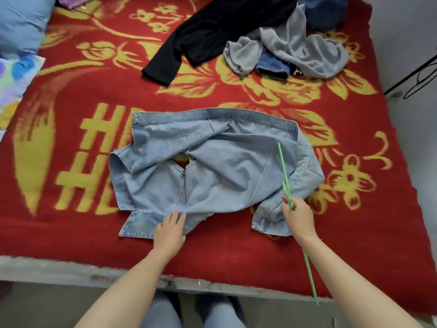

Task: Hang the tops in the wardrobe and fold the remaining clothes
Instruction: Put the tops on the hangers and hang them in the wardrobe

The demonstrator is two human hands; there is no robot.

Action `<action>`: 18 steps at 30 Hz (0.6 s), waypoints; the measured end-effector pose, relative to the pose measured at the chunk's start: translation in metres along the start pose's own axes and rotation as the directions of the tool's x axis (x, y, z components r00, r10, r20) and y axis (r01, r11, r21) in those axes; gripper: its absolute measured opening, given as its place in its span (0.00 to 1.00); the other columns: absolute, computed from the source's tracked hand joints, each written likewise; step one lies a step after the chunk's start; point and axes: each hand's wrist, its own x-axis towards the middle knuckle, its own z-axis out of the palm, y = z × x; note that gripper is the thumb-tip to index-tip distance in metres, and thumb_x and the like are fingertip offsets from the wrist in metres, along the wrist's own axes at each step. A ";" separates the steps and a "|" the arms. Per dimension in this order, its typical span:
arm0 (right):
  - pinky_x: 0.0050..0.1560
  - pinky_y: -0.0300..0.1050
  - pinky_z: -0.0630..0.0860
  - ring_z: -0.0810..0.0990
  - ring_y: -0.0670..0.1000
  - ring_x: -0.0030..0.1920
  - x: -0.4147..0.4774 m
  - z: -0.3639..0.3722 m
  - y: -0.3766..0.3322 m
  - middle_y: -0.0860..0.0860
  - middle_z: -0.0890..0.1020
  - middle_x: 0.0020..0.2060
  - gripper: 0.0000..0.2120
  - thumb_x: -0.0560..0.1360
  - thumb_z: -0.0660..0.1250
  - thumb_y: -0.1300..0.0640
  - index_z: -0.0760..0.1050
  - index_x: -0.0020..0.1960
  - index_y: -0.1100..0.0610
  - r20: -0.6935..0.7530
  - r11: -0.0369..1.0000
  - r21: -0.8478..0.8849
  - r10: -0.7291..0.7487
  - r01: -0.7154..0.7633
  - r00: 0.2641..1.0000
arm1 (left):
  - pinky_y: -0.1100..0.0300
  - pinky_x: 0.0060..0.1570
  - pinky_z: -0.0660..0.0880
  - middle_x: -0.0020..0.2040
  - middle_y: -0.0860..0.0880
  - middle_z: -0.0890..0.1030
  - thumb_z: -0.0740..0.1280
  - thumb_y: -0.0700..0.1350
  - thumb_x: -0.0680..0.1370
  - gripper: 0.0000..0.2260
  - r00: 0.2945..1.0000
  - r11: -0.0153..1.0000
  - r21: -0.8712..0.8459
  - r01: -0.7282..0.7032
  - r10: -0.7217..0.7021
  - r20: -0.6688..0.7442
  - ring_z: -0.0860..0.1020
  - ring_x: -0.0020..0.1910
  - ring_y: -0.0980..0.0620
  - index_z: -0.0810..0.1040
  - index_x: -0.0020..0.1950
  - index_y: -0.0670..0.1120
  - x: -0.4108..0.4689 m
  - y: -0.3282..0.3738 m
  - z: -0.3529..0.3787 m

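Denim-clad legs [189, 311] stand at the near edge of the bed [71, 268], which is covered by a red blanket [78, 235] patterned with yellow flowers. Both bare forearms reach over that edge. The left hand [170, 229] lies flat, its fingers [176, 217] straight and slightly spread, resting on the near hem of a pale blue denim jacket [224, 166]. The right hand [298, 217] hovers at the jacket's near right corner, its fingers curled round a thin green hanger [284, 171]. One arm of the hanger slants up across the jacket's right side. The other runs down beside the right forearm, past the bed's edge. Whether the hanger touches the cloth cannot be told.

The jacket lies spread and rumpled in the middle of the blanket, with its sleeves folded over its body.

Well beyond it, near the far right corner of the bed, is a loose pile of clothes. A black top [212, 31] stretches a sleeve toward the left. A grey hoodie [307, 50] is crumpled just beside it, partly over a blue garment [272, 66]. Something dark blue [326, 13] lies behind them. At the far left rests a light blue pillow [21, 22], with a multicoloured cushion [16, 76] nearer than it.
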 end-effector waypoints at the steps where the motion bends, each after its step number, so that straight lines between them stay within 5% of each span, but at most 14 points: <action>1: 0.50 0.41 0.64 0.74 0.58 0.58 0.000 0.003 0.003 0.59 0.78 0.57 0.15 0.76 0.61 0.67 0.76 0.61 0.65 -0.004 1.000 0.001 -0.011 0.011 1.000 | 0.50 0.69 0.60 0.76 0.48 0.56 0.63 0.50 0.78 0.31 1.000 1.000 0.029 -0.005 0.005 0.014 0.55 0.75 0.48 0.52 0.77 0.47 0.006 0.000 0.004; 3: 0.49 0.39 0.63 0.75 0.58 0.58 -0.001 0.008 0.006 0.58 0.79 0.56 0.14 0.76 0.62 0.67 0.76 0.60 0.65 -0.030 0.999 0.030 -0.026 0.027 0.999 | 0.43 0.67 0.60 0.70 0.48 0.67 0.68 0.49 0.75 0.30 1.000 0.999 0.030 0.010 -0.011 0.003 0.62 0.72 0.47 0.61 0.74 0.48 0.015 0.001 0.011; 5: 0.51 0.40 0.65 0.76 0.58 0.57 -0.004 0.007 0.004 0.59 0.79 0.54 0.13 0.75 0.63 0.68 0.77 0.58 0.66 -0.065 0.997 0.071 -0.038 0.043 0.997 | 0.38 0.54 0.71 0.48 0.45 0.81 0.75 0.40 0.66 0.19 0.995 1.000 0.014 -0.019 0.020 -0.094 0.79 0.53 0.45 0.78 0.55 0.46 0.023 0.002 0.015; 8: 0.51 0.42 0.66 0.76 0.57 0.56 -0.012 0.002 -0.005 0.59 0.80 0.53 0.11 0.75 0.62 0.68 0.77 0.56 0.66 -0.084 0.992 0.112 -0.050 0.059 0.995 | 0.47 0.36 0.73 0.25 0.47 0.76 0.74 0.31 0.53 0.15 0.982 0.997 0.011 -0.079 0.079 -0.169 0.78 0.26 0.47 0.75 0.31 0.47 0.029 -0.001 0.023; 11: 0.51 0.41 0.65 0.76 0.57 0.54 -0.022 -0.004 -0.023 0.60 0.79 0.53 0.12 0.76 0.62 0.67 0.77 0.57 0.67 -0.072 0.989 0.128 -0.067 0.075 0.995 | 0.50 0.44 0.71 0.34 0.47 0.81 0.77 0.38 0.62 0.11 0.986 0.995 -0.055 -0.083 0.073 -0.153 0.81 0.36 0.47 0.79 0.39 0.47 0.015 0.000 -0.019; 14: 0.48 0.38 0.64 0.75 0.55 0.52 -0.032 -0.009 -0.061 0.60 0.78 0.54 0.13 0.75 0.64 0.65 0.76 0.59 0.66 -0.017 0.987 0.080 -0.138 0.139 0.990 | 0.54 0.54 0.63 0.54 0.49 0.81 0.62 0.44 0.78 0.10 0.956 0.980 -0.153 -0.129 0.082 -0.282 0.77 0.56 0.48 0.77 0.58 0.47 0.001 -0.012 -0.069; 18: 0.52 0.37 0.64 0.74 0.56 0.57 -0.046 -0.001 -0.135 0.60 0.72 0.58 0.20 0.76 0.65 0.62 0.69 0.67 0.65 0.131 0.959 0.052 -0.283 0.278 0.950 | 0.55 0.49 0.64 0.49 0.47 0.81 0.58 0.51 0.75 0.18 0.872 0.893 -0.342 -0.292 0.101 -0.480 0.78 0.53 0.47 0.81 0.56 0.45 -0.026 -0.038 -0.174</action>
